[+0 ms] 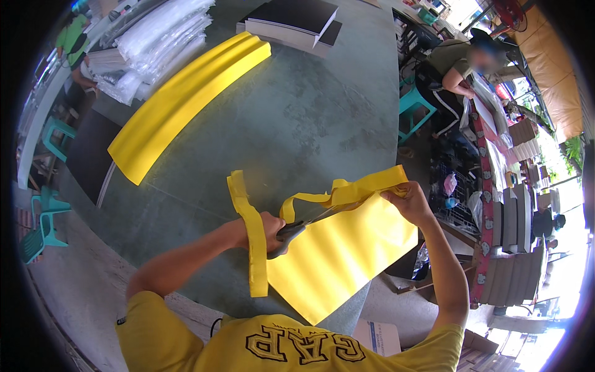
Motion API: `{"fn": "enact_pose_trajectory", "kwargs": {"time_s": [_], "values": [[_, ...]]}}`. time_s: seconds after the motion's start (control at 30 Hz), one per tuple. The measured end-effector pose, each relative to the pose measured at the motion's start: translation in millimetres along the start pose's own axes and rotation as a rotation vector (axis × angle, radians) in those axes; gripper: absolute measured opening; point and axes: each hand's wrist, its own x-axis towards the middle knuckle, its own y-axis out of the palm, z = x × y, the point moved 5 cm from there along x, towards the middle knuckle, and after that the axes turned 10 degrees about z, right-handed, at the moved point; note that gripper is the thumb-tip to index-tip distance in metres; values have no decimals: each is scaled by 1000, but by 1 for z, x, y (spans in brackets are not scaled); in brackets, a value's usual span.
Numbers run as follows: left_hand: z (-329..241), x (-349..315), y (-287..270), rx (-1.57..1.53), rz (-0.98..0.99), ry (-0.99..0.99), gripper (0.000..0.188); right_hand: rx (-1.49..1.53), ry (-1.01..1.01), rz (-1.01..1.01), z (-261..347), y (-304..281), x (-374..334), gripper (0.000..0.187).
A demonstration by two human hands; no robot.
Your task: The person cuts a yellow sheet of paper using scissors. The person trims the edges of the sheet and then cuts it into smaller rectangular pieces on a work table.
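Note:
My left hand (271,230) is closed round the black handles of a pair of scissors (289,235). The blades point up and right along the far edge of a yellow sheet (347,254), partly hidden by a curling narrow strip (347,193) along that edge. Pinched between the fingers of my right hand (409,201) is the sheet's far right corner, with the strip's end beside it. A separate yellow strip (252,232) lies across my left wrist, its lower end hanging down. The sheet reaches over the near edge of the grey-green table (279,118).
A long stack of yellow sheets (192,105) curves across the table's far left. Behind it lie clear plastic sleeves (161,43) and thick black-topped stacks (291,22). At right, a person (462,68) works at another bench near a teal stool (415,108). More teal stools (46,226) stand left.

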Motion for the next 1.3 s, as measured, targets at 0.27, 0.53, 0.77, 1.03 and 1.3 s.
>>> {"fn": "enact_pose_trajectory", "kwargs": {"time_s": [0.27,0.53,0.77,1.03,1.3], "values": [[7,0,0,27,-81,46,30,92,13,-42,5,0,-8,19],[3,2,-7,43,-85,62,28,79,-19,-36,16,5,-10,18],[1,-1,-7,-16,-88,102,23,124,-31,-33,20,6,-13,18],[6,2,-11,47,-159,107,21,113,-19,-48,33,6,-15,18],[5,0,-20,93,-162,140,21,50,-30,-77,45,0,-15,18]]}}
